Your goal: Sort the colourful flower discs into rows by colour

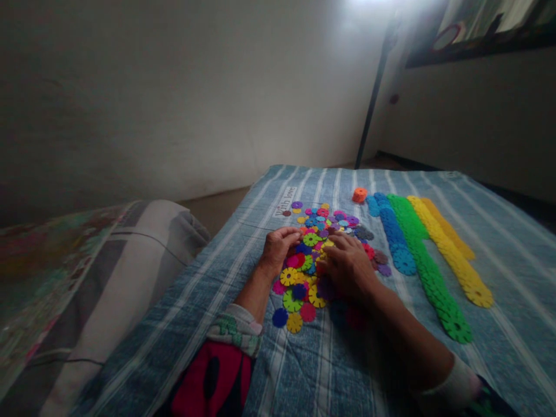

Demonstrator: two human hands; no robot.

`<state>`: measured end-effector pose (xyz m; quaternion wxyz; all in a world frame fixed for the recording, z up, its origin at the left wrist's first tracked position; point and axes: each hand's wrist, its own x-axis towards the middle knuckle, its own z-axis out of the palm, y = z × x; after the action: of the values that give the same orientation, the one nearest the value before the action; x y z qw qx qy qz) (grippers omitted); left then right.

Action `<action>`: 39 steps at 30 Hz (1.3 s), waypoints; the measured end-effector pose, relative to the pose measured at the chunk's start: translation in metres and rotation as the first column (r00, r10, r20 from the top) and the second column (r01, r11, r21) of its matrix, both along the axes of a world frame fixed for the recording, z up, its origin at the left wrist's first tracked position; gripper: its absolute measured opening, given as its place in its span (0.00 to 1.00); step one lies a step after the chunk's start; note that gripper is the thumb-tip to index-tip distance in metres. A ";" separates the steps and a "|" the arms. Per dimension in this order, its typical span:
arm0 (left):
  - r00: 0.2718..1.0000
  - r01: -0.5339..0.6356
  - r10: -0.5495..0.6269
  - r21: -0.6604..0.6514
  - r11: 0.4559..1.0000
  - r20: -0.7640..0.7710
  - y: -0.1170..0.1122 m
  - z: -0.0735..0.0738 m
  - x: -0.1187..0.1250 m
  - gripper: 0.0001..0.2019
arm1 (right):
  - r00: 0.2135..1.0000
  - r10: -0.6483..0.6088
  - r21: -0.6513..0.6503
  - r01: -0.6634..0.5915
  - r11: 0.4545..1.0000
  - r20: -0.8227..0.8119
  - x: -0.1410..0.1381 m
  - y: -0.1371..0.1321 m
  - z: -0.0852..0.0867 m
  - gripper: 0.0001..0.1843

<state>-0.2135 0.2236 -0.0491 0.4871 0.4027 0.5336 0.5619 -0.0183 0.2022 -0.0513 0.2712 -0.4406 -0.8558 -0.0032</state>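
A heap of small flat plastic discs point(313, 231) in many colours lies on a blue striped quilt point(304, 365). My left hand point(278, 248) rests on the left side of the heap with its fingers curled over some discs. My right hand point(347, 263) lies on the heap's right side, fingers bent and pressed together at the discs near the middle. What either hand holds is hidden under the fingers. To the right lie sorted rows of overlapping discs: blue point(393, 231), green point(428, 272), yellow point(452, 255) and orange-yellow point(452, 231).
A small orange stack of discs point(359, 194) sits at the far end of the blue row. A grey and white rolled blanket point(130, 272) lies left of the quilt. A dark pole point(373, 98) leans at the wall corner. Bare floor shows beyond the quilt.
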 end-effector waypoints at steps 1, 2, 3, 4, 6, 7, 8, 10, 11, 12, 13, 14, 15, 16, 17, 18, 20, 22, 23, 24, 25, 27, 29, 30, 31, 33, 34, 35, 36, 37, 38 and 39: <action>1.000 0.002 -0.002 -0.004 1.000 -0.002 0.000 0.000 0.000 0.09 | 0.999 0.036 -0.002 -0.036 0.999 0.014 0.000 -0.003 0.000 0.10; 1.000 0.003 -0.003 -0.003 1.000 -0.003 0.000 0.000 0.000 0.09 | 0.997 0.069 -0.008 -0.069 0.998 0.030 0.000 -0.006 0.000 0.09; 1.000 0.002 -0.002 -0.003 1.000 -0.003 0.000 -0.001 -0.001 0.09 | 0.994 0.098 -0.015 -0.097 0.995 0.044 0.000 -0.009 0.000 0.08; 1.000 0.002 -0.002 -0.003 1.000 -0.003 0.001 -0.001 -0.001 0.08 | 0.991 0.123 -0.019 -0.122 0.992 0.051 0.000 -0.012 0.000 0.07; 1.000 0.003 -0.003 -0.005 1.000 -0.004 0.001 -0.002 -0.001 0.08 | 0.986 0.162 -0.018 -0.162 0.987 0.034 0.001 -0.017 -0.001 0.06; 1.000 0.003 -0.003 -0.005 1.000 -0.005 0.002 -0.002 -0.001 0.09 | 0.984 0.177 -0.013 -0.177 0.984 0.012 0.003 -0.018 -0.002 0.06; 1.000 0.003 -0.003 -0.007 1.000 -0.006 0.002 -0.002 -0.001 0.09 | 0.981 0.195 -0.008 -0.195 0.981 -0.017 0.004 -0.019 -0.003 0.06; 1.000 0.004 -0.004 -0.015 1.000 -0.007 0.002 -0.002 -0.002 0.09 | 0.969 0.233 0.006 -0.233 0.972 -0.082 0.007 -0.018 -0.005 0.05; 1.000 0.004 -0.005 -0.020 1.000 -0.008 0.002 -0.002 -0.002 0.09 | 0.964 0.240 0.017 -0.240 0.971 -0.113 0.008 -0.017 -0.006 0.06; 1.000 0.005 -0.005 -0.023 1.000 -0.009 0.003 -0.002 -0.002 0.09 | 0.962 0.233 0.030 -0.231 0.972 -0.140 0.009 -0.015 -0.007 0.06; 1.000 0.004 -0.004 -0.023 1.000 -0.011 0.003 -0.002 -0.002 0.09 | 0.964 0.210 0.041 -0.206 0.978 -0.160 0.010 -0.013 -0.009 0.07; 1.000 0.003 -0.004 -0.020 1.000 -0.013 0.003 -0.002 -0.002 0.09 | 0.969 0.176 0.049 -0.170 0.984 -0.172 0.010 -0.012 -0.010 0.08; 1.000 0.003 -0.003 -0.016 1.000 -0.015 0.003 -0.003 -0.002 0.08 | 0.976 0.131 0.051 -0.124 0.991 -0.176 0.010 -0.010 -0.011 0.07; 1.000 0.003 -0.003 -0.012 1.000 -0.015 0.003 -0.003 -0.002 0.08 | 0.981 0.086 0.048 -0.079 0.996 -0.171 0.009 -0.010 -0.011 0.05; 1.000 0.004 -0.004 -0.010 1.000 -0.014 0.003 -0.003 -0.002 0.08 | 0.986 0.052 0.040 -0.046 0.998 -0.157 0.008 -0.010 -0.012 0.04; 1.000 0.004 -0.004 -0.009 1.000 -0.013 0.003 -0.003 -0.002 0.08 | 0.990 0.031 0.028 -0.027 0.999 -0.135 0.006 -0.010 -0.012 0.04; 1.000 0.005 -0.005 -0.011 1.000 -0.009 0.003 -0.003 -0.001 0.09 | 0.996 0.021 -0.004 -0.021 1.000 -0.089 0.003 -0.012 -0.012 0.05; 1.000 0.001 -0.001 -0.013 1.000 -0.006 0.003 -0.003 -0.001 0.09 | 0.996 0.039 -0.031 -0.042 0.999 -0.079 0.001 -0.014 -0.011 0.05; 1.000 -0.001 0.001 -0.016 1.000 -0.008 0.002 -0.003 -0.001 0.09 | 0.994 0.051 -0.039 -0.055 0.998 -0.101 0.001 -0.014 -0.011 0.04; 1.000 -0.002 0.002 -0.019 1.000 -0.011 0.002 -0.002 -0.001 0.09 | 0.988 0.059 -0.046 -0.067 0.997 -0.142 0.002 -0.013 -0.011 0.04; 1.000 -0.004 0.003 -0.021 1.000 -0.014 0.002 -0.002 -0.001 0.09 | 0.979 0.062 -0.055 -0.075 0.996 -0.196 0.002 -0.012 -0.010 0.04; 1.000 -0.007 0.006 -0.013 1.000 -0.015 0.001 -0.001 0.000 0.09 | 0.949 0.040 -0.088 -0.071 0.994 -0.314 0.005 -0.007 -0.008 0.05; 1.000 -0.010 0.010 -0.003 1.000 -0.013 0.001 0.000 0.000 0.08 | 0.916 -0.013 -0.123 -0.040 0.992 -0.402 0.007 0.001 -0.006 0.07; 1.000 -0.011 0.011 -0.001 1.000 -0.014 0.000 0.000 0.001 0.08 | 0.903 -0.042 -0.132 -0.016 0.991 -0.428 0.007 0.005 -0.005 0.07; 1.000 -0.010 0.010 -0.002 1.000 -0.016 0.000 0.000 0.001 0.08 | 0.895 -0.062 -0.133 0.003 0.991 -0.441 0.006 0.009 -0.004 0.07; 1.000 -0.007 0.007 -0.009 1.000 -0.022 0.000 0.001 0.001 0.08 | 0.899 -0.075 -0.124 0.024 0.992 -0.431 0.004 0.018 -0.002 0.07; 1.000 -0.006 0.005 -0.009 1.000 -0.023 0.000 0.001 0.001 0.08 | 0.911 -0.076 -0.119 0.030 0.992 -0.405 0.002 0.021 -0.002 0.07; 1.000 -0.004 0.004 -0.006 1.000 -0.024 0.000 0.000 0.001 0.08 | 0.927 -0.077 -0.114 0.038 0.993 -0.368 0.001 0.024 -0.003 0.08; 1.000 -0.005 0.005 -0.003 1.000 -0.027 0.000 0.000 0.001 0.07 | 0.943 -0.083 -0.108 0.050 0.993 -0.321 0.000 0.027 -0.003 0.07; 1.000 -0.007 0.007 0.000 1.000 -0.030 0.000 0.000 0.000 0.07 | 0.957 -0.099 -0.100 0.074 0.992 -0.274 -0.001 0.028 -0.004 0.07; 0.999 -0.008 0.008 0.004 1.000 -0.033 0.000 -0.001 0.000 0.07 | 0.966 -0.122 -0.090 0.104 0.990 -0.227 -0.001 0.028 -0.005 0.07; 0.999 -0.007 0.007 0.009 1.000 -0.036 0.001 -0.001 0.000 0.07 | 0.972 -0.146 -0.080 0.133 0.988 -0.183 -0.001 0.028 -0.006 0.08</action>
<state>-0.2133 0.2243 -0.0505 0.4738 0.4129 0.5413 0.5585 -0.0188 0.2300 -0.0573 0.3351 -0.5069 -0.7927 0.0482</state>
